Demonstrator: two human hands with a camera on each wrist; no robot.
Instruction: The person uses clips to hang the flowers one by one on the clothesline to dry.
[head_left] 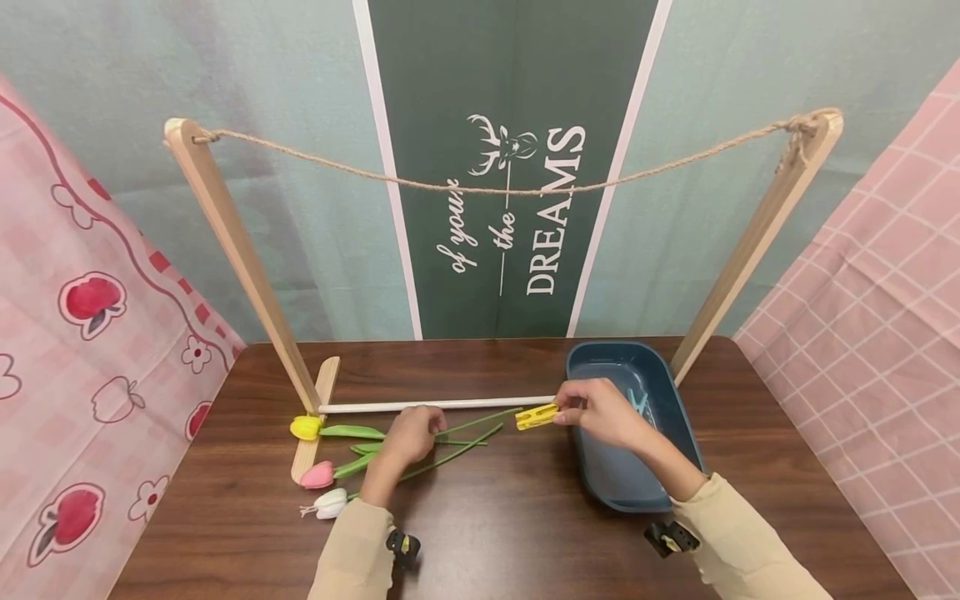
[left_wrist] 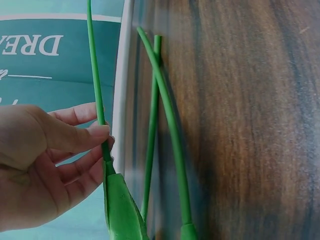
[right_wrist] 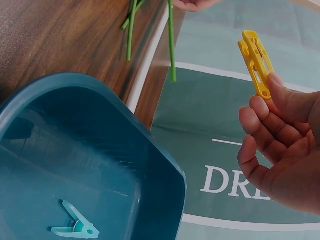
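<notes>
My left hand (head_left: 411, 433) pinches the green stem (left_wrist: 94, 65) of an artificial tulip between thumb and fingers. That appears to be the yellow tulip (head_left: 305, 427), whose stem end points right. A pink tulip (head_left: 318, 475) and a white tulip (head_left: 330, 503) lie nearer the front, their stems crossing on the table. Between thumb and fingertips, my right hand (head_left: 600, 410) holds a yellow clothespin (right_wrist: 257, 65) by one end, beside the blue basin's left rim. In the basin (head_left: 675, 400) rests a light blue clothespin (right_wrist: 77, 224), partly hidden by my right hand in the head view.
Two wooden posts (head_left: 243, 258) carry a sagging twine rope (head_left: 487, 191) above the table (head_left: 495, 533). A white rod (head_left: 480, 404) runs low between the posts, behind the tulips. Patterned cloths hang at the back and both sides.
</notes>
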